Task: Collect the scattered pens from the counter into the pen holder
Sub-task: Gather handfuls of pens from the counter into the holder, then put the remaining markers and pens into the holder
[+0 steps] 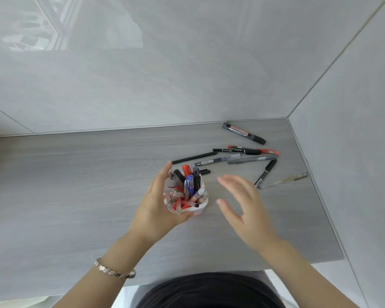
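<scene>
My left hand (158, 205) is wrapped around the pen holder (185, 197), low in the middle of the frame and already crowded with pens; my right hand (242, 203) hovers beside it, fingers spread and empty; so I judge the job partly done, with the whiteboard marker (243, 133) and several loose pens (251, 160) left on the counter (76, 185) at right of centre.

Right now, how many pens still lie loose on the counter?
8, plus a loose cap: whiteboard marker at back, five mid-cluster, two rightmost.
</scene>
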The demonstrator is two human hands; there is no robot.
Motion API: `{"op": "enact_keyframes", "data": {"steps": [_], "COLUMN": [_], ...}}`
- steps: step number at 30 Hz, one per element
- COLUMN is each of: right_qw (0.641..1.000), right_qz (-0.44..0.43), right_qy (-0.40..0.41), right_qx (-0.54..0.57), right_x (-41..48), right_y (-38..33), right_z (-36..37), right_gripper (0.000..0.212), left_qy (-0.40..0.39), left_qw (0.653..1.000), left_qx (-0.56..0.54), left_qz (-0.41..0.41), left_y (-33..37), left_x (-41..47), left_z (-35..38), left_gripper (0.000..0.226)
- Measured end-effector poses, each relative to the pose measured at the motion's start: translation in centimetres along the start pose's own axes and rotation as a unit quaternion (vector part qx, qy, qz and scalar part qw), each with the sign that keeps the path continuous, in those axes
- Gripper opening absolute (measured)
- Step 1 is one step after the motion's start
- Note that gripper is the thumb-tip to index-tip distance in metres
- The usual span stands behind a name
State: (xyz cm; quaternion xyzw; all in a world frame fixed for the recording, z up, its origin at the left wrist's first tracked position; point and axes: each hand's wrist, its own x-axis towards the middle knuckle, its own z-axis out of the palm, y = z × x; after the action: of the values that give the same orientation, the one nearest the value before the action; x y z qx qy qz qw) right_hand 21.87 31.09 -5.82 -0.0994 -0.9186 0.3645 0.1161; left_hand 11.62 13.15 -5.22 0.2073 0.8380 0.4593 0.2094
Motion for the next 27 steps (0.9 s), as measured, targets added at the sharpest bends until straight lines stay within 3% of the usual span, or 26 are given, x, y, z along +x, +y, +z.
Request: {"op": "enact_keyframes", "data": {"steps": [3,5,7,9,12,15,20,27], "right_qw": [0.985,0.941,0.899,0.876,0.842,0.844,0.865,0.888], "right_qz": [0.159,0.324,0.411,0.454,0.528,0.522,0.48,0.454], "right_qy": [0.041,0.098,0.147,0.146,0.072,0.038,0.009,0.018], "right_qx": [-0.054,-0.018,-0.041,-0.072,-0.088,-0.114,-0.145,-0.067], "right_x": [-0.3,-0.2,0.6,2.0,4.2,5.7,6.2,4.0], "right_y": [5.7,8.6,10.6,11.8,12.2,12.2,11.3,10.6], "right_z": [-3.0,-5.2,-6.7,-7.1,-5.7,-3.9,-2.6,-3.1], "right_gripper": [0.024,0.024,0.031,0.045,0.085,0.099,0.055,0.047], "left_qy": [0.01,0.014,0.011,0.003,-0.01,-0.012,-0.017,-0.009], "left_qw": [1.0,1.0,1.0,1.0,1.0,1.0,1.0,1.0], "left_qx": [-0.004,-0.013,-0.02,-0.023,-0.018,-0.016,0.01,0.014], "left_qz": [-0.007,-0.006,-0.006,-0.004,-0.002,0.004,0.012,0.001], "left_y": [0.4,0.7,1.2,1.6,2.0,2.2,2.3,1.8], "left_x": [0.0,0.3,0.7,1.0,1.2,1.2,1.3,1.0], "left_z": [0.5,0.7,1.0,1.3,1.7,1.9,1.7,1.9], "left_gripper": [0.107,0.108,0.109,0.109,0.109,0.108,0.104,0.103]}}
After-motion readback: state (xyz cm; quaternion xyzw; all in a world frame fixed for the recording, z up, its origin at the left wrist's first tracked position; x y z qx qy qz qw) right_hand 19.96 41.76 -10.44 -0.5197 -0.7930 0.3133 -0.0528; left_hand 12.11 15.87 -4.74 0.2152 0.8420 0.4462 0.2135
